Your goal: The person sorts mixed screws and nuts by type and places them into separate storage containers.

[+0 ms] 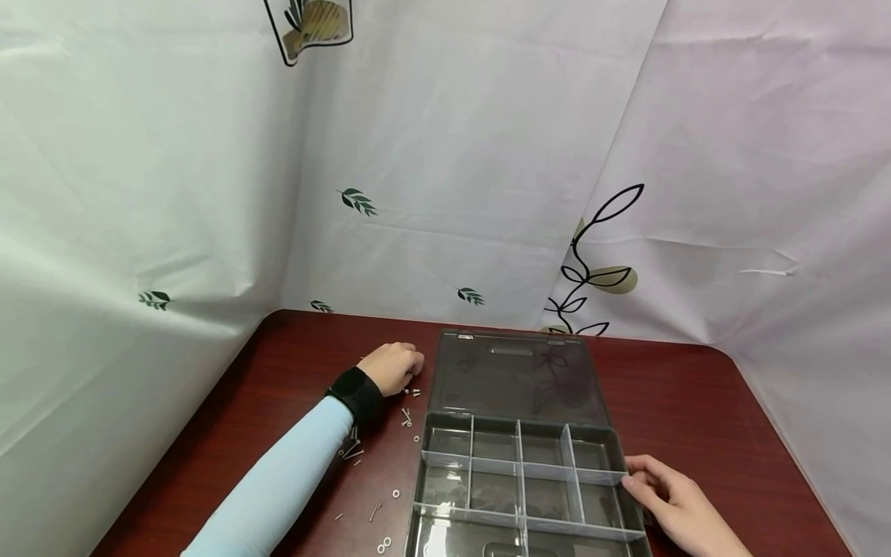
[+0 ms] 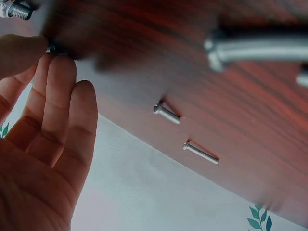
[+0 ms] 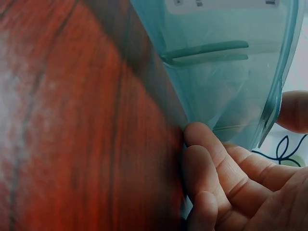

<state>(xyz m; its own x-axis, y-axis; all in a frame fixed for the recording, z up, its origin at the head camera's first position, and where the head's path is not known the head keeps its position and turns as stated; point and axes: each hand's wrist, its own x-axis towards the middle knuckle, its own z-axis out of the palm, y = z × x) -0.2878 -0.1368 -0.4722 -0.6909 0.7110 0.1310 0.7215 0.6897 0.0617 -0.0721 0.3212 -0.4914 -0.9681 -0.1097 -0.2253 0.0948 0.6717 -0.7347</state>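
Observation:
My left hand [image 1: 391,367] reaches over the far left part of the table, beside the lid [image 1: 515,379] of a grey see-through compartment box. In the left wrist view its thumb and fingertips pinch a small metal piece [image 2: 51,49], mostly covered, so I cannot tell its kind. Two screws lie near that hand, a shorter screw [image 2: 167,114] and a longer screw [image 2: 202,153]. My right hand [image 1: 671,499] holds the right side of the compartment box [image 1: 420,481], thumb at the rim and fingers [image 3: 199,168] against the outer wall. The box lies with its lid folded back.
Several loose screws [image 1: 353,452] and small rings [image 1: 396,493] are scattered over the dark red wooden table [image 1: 285,340], left of the box. White dividers [image 1: 518,464] split the box into compartments. A white patterned cloth [image 1: 445,155] hangs behind the table and along its sides.

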